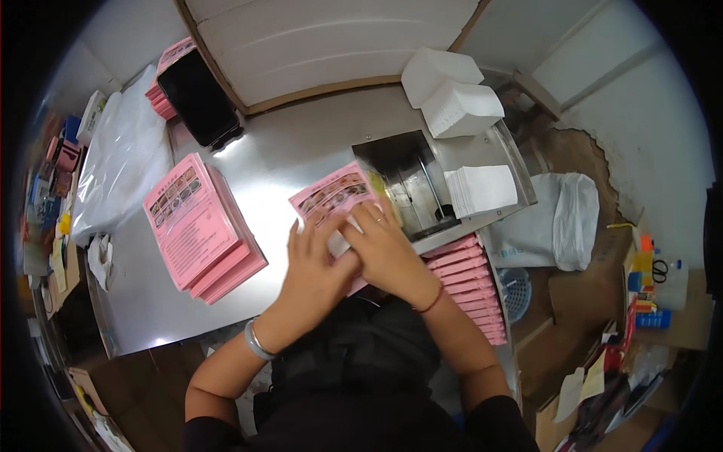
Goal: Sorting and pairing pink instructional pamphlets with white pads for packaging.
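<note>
A pink printed sheet (329,190) with a band of small food pictures lies in front of me on the steel table. My left hand (315,260) grips it from the left, fingers bent over its lower part. My right hand (384,252) closes on it from the right, its fingertips slightly blurred. Between the hands shows a bit of white paper (337,245), mostly covered by fingers. Beside the right fingertips is a yellowish, see-through item (376,184) whose kind I cannot make out. To the left sits a thick stack of similar pink sheets (194,222).
A dark-topped recess (410,173) with a rod lies right of the hands. White napkin stacks (482,190) stand beyond it. Several folded pink packets (467,282) fill a tray at right. A black phone (197,98) leans at the back left, near clear plastic bags (124,162).
</note>
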A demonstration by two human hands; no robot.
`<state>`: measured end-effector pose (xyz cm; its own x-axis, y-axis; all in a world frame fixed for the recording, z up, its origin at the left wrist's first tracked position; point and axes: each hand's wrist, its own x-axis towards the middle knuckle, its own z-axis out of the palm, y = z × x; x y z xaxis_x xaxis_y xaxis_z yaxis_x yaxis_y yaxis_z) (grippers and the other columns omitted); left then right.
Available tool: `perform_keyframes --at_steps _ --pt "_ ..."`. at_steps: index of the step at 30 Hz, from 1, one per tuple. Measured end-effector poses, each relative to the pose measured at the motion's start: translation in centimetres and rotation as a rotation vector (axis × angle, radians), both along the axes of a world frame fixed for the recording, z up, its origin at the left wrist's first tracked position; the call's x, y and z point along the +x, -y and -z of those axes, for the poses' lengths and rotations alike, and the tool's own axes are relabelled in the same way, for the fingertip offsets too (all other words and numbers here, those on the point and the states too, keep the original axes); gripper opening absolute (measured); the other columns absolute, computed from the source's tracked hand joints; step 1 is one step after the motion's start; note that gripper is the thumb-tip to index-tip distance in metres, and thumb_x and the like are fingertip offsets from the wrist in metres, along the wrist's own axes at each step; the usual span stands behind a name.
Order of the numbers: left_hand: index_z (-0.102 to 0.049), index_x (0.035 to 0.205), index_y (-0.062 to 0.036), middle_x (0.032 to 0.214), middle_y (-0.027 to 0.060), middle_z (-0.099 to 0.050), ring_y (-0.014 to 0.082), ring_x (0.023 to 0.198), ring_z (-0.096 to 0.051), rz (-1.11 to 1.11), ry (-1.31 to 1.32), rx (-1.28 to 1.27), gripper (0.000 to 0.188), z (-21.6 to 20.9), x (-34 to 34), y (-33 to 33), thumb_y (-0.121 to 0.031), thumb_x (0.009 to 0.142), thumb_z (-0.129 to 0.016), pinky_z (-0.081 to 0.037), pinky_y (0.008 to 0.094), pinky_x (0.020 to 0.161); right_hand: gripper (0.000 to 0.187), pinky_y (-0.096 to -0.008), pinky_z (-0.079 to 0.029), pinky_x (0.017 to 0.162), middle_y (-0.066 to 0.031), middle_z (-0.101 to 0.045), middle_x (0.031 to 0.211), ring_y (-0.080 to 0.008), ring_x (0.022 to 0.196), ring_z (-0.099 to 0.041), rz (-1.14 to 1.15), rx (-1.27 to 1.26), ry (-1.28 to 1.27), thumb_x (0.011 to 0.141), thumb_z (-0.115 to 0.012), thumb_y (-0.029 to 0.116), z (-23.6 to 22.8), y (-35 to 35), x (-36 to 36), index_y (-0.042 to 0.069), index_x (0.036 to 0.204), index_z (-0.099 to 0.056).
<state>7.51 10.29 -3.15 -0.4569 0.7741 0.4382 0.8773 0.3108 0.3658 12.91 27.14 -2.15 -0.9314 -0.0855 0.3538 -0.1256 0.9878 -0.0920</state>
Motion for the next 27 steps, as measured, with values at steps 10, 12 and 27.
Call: perform_keyframes --at_steps 10,12,27 --pt "-0.062 0.110 -0.0094 0.147 0.0279 -0.038 0.0460 0.134 -0.038 -0.055 -0.088 -0.388 0.059 -1.6 -3.6 -4.6 -0.055 0.073 -0.073 -0.026 0.0640 0.107 0.021 -0.0416 -0.046 0.087 -0.0161 -0.058 0.103 -0.0313 0.097 -0.054 0.613 -0.020 -0.274 0.087 -0.062 0.007 -1.7 -8.2 2.0 -0.007 0.103 -0.067" --pt "-0.062 0.109 -0.0087 0.143 0.0279 -0.042 0.0419 0.118 -0.050 -0.167 -0.004 -0.467 0.061 -3.5 -3.5 -4.5 -0.056 0.072 -0.072 -0.036 0.0553 0.098 0.023 -0.0403 -0.046 0.084 -0.0148 -0.057 0.099 -0.0310 0.090 -0.053 0.574 -0.087 -0.273 0.086 -0.063 0.007 -2.0 -9.0 2.5 -0.006 0.104 -0.068" --pt "-0.059 0.119 -0.0036 0.141 0.0255 -0.043 0.0431 0.117 -0.049 0.052 0.162 -0.177 0.044 -0.9 -1.8 -0.4 -0.010 0.076 -0.066 -0.042 0.0533 0.096 0.039 -0.0519 -0.039 0.104 -0.0175 -0.061 0.116 -0.0334 0.108 -0.057 -0.077 -0.166 -0.092 0.078 -0.059 0.006 -1.1 0.1 6.2 0.009 0.116 -0.067"
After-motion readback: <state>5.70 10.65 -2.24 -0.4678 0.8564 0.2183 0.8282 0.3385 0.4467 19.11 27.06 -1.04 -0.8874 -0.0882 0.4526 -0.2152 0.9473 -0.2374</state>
